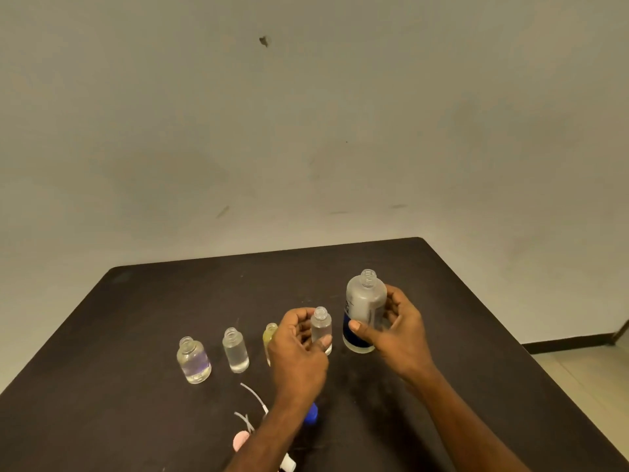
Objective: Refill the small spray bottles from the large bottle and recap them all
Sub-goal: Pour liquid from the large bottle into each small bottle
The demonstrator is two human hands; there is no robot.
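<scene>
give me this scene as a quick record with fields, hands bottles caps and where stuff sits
left hand: left hand grips an uncapped small clear bottle
right hand: right hand grips the large bottle, upright and uncapped
other small bottles: round bottle, clear bottle and yellow bottle, all uncapped, in a row on the table
loose parts: blue cap, pink cap and white spray tubes near the front edge
pouring: not yet
</scene>
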